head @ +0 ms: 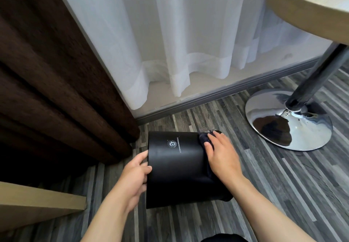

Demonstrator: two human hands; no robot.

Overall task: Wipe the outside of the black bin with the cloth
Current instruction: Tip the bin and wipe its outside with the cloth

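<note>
The black bin (175, 168) lies tipped on its side on the striped grey floor, with a small white logo and lettering facing up. My left hand (137, 173) grips its left end, fingers curled over the edge. My right hand (220, 155) lies flat on the bin's right part and presses a dark cloth (203, 139) against its outer wall. Most of the cloth is hidden under the palm; a fold shows above the fingers and a strip hangs down below the wrist.
A chrome table base (289, 119) and its dark pole stand to the right, under a round wooden tabletop (309, 6). Brown curtains (47, 83) hang at left, white sheers (179, 43) behind. A light wooden panel (37, 204) juts in at lower left.
</note>
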